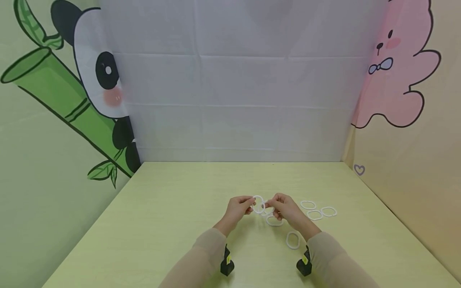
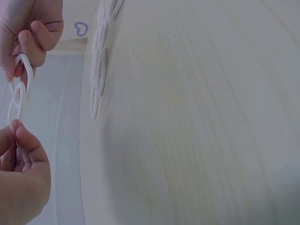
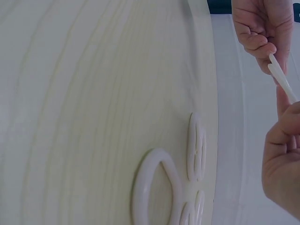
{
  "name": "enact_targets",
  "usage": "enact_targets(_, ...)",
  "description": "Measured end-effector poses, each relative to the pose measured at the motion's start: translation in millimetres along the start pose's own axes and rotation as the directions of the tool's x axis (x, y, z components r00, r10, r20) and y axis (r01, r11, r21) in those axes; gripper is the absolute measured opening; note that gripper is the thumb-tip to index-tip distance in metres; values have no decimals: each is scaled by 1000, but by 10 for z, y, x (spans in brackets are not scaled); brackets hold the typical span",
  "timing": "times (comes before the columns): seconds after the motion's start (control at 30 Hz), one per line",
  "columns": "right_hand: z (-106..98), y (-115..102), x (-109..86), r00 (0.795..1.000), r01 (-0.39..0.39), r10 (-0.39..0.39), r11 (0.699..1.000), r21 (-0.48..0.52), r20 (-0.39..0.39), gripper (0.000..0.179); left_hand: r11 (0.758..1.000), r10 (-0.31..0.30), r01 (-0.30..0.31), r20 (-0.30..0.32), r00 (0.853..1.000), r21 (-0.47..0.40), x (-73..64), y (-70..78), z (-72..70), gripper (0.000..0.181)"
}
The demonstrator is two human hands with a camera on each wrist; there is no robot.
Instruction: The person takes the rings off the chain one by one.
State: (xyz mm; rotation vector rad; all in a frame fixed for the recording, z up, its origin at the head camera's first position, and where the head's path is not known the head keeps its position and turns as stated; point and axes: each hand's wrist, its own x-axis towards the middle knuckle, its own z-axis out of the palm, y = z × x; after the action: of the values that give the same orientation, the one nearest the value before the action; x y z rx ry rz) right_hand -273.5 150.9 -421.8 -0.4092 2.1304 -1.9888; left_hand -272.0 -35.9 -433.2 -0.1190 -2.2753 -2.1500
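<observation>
Above the table, my left hand (image 1: 238, 209) pinches a white ring (image 2: 21, 105) between thumb and fingertips. My right hand (image 1: 287, 209) pinches a second white ring (image 2: 30, 77). These two rings cross each other between the hands, looking looped together in the left wrist view; from the right wrist they show almost edge-on. On the table just below the right hand lies a similar loose ring (image 1: 274, 225), partly covered by its fingers. Closer to the front, another ring (image 1: 287, 240) lies flat by the right forearm.
Right of the hands, a small cluster of white rings (image 1: 315, 219) lies on the pale wooden table (image 1: 162, 224). A white sheet (image 1: 237, 128) hangs at the table's back edge. Painted walls stand on both sides. Each wrist carries a small black device (image 1: 227, 267).
</observation>
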Motion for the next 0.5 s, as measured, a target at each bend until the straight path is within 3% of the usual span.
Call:
enact_targets(0.33, -15, 11, -2, 1000, -15, 14, 999, 34, 24, 18, 1000, 13, -13, 10, 1000, -4, 3, 10, 26, 28)
enact_targets(0.5, -29, 17, 0, 998, -11, 10, 1000, 11, 58, 19, 1000, 18, -17, 5, 1000, -13, -52, 105, 13, 27)
